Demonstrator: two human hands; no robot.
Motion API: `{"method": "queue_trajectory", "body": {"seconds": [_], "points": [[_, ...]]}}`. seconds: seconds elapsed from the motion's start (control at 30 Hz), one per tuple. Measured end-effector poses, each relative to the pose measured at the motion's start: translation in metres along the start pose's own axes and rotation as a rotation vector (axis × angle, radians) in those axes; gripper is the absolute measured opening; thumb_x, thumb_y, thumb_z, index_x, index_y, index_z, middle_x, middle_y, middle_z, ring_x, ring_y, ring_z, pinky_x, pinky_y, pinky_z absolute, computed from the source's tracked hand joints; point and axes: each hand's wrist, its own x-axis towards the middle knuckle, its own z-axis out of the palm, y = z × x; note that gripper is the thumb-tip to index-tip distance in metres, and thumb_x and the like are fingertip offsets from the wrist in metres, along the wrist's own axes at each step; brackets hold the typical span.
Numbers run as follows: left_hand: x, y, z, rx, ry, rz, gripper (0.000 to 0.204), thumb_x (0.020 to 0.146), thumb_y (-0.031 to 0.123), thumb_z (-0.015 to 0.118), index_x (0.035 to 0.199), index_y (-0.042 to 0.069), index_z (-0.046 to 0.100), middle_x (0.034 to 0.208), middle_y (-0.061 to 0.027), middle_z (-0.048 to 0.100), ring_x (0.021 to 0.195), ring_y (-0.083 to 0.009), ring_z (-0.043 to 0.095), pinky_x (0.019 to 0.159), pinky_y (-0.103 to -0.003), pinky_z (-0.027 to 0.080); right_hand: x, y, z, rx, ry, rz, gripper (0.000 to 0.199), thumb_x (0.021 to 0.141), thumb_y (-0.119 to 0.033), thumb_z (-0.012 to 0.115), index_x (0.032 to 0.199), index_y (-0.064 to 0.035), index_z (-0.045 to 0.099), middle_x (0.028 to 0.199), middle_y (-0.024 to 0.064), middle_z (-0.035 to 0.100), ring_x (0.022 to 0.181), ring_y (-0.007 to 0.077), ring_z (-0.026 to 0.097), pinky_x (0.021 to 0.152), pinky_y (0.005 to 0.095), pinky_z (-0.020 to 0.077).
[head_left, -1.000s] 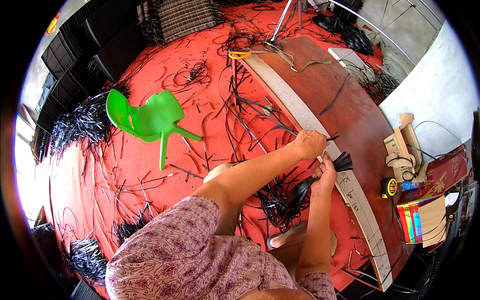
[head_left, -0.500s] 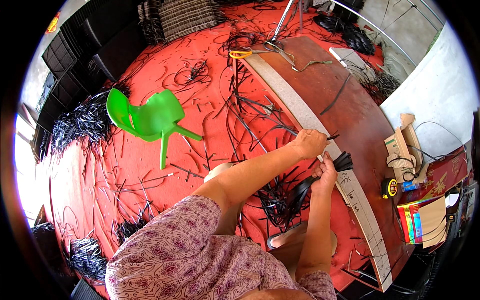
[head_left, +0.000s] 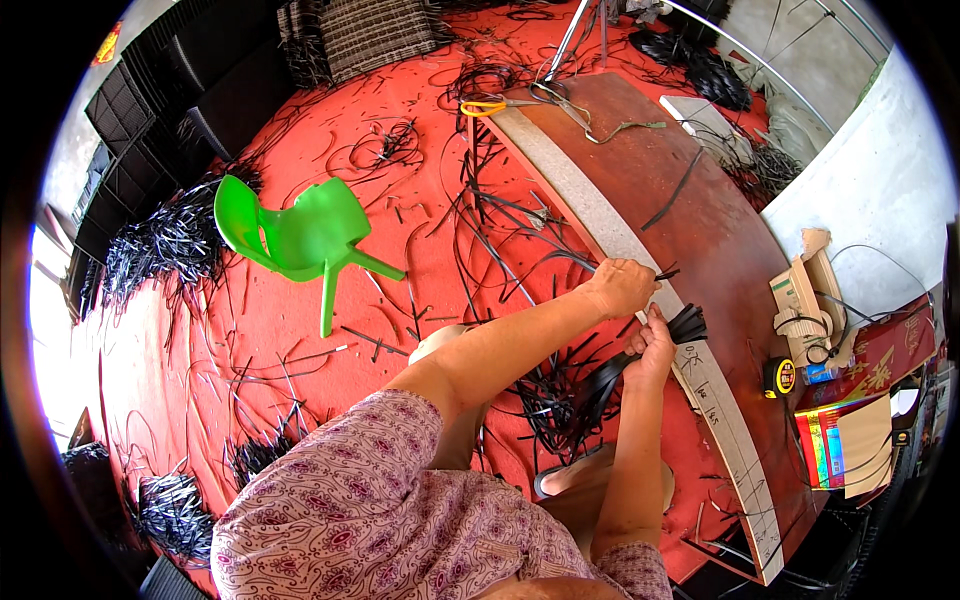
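Close together over the pale edge board [head_left: 715, 395] of a reddish-brown table, both my hands are closed. My left hand [head_left: 622, 288] grips a few thin black strips, whose short ends [head_left: 668, 273] poke out past the fist. A thicker bundle of flat black strips [head_left: 688, 325] is clasped in my right hand [head_left: 652, 345]; its cut ends fan out over the board, and its length hangs down toward the floor by my feet. Something small and pale shows between the two hands, too small to name.
Beyond the board lies the tabletop [head_left: 700, 215], with orange-handled scissors [head_left: 485, 108] at its far end. A yellow-and-black tape measure [head_left: 778, 377] and torn cardboard [head_left: 808, 300] are at the right. On the strip-littered red floor stands a green plastic chair [head_left: 300, 235].
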Motion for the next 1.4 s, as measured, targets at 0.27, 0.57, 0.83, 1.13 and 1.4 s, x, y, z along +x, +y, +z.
{"method": "queue_trajectory", "body": {"seconds": [0.27,0.57,0.83,1.13,1.4], "points": [[-0.0013,0.0027,-0.0067,-0.017,-0.036,-0.021,0.037,0.094,0.036,0.05,0.085,0.002,0.064,0.076,-0.0206,0.066,0.076,-0.0351,0.067,0.068,-0.043,0.053,0.0005,-0.0002,-0.0004,0.003,0.007,0.004,0.018,0.088,-0.019,0.062,0.103,-0.0089,0.063,0.055,-0.0072,0.031,0.045,0.0067,0.03,0.044,0.025,0.0251],[-0.0009,0.0029,-0.0063,-0.027,-0.02,-0.012,0.038,0.093,0.035,0.05,0.082,0.002,0.064,0.073,-0.0207,0.065,0.074,-0.0356,0.067,0.067,-0.044,0.053,-0.0009,-0.0011,0.0007,0.0,0.002,0.003,0.019,0.088,-0.019,0.062,0.104,-0.0088,0.063,0.055,-0.0069,0.029,0.045,0.007,0.029,0.044,0.0254,0.0251],[-0.0007,0.0011,-0.0003,-0.022,0.006,-0.003,0.037,0.093,0.035,0.05,0.083,0.001,0.064,0.074,-0.021,0.065,0.075,-0.0356,0.067,0.066,-0.044,0.053,0.0018,0.0006,-0.0016,0.002,-0.017,-0.001,0.017,0.089,-0.019,0.061,0.103,-0.0091,0.062,0.055,-0.0071,0.031,0.045,0.0067,0.029,0.044,0.0249,0.0252],[-0.0016,0.0014,-0.0019,-0.006,0.014,-0.007,0.038,0.093,0.035,0.051,0.082,0.001,0.064,0.073,-0.0206,0.065,0.074,-0.0355,0.067,0.066,-0.044,0.053,0.0013,-0.0003,-0.0017,0.01,-0.014,-0.004,0.018,0.088,-0.019,0.062,0.103,-0.0088,0.062,0.055,-0.0069,0.03,0.045,0.007,0.028,0.044,0.0252,0.0249],[-0.001,0.0006,-0.0025,-0.032,0.003,-0.01,0.037,0.093,0.035,0.051,0.083,0.001,0.065,0.074,-0.0208,0.066,0.074,-0.0357,0.067,0.066,-0.044,0.053,0.0007,-0.0008,-0.001,-0.003,-0.008,0.005,0.021,0.087,-0.019,0.062,0.105,-0.0088,0.062,0.056,-0.0074,0.029,0.046,0.0063,0.029,0.044,0.0246,0.0248]]}}
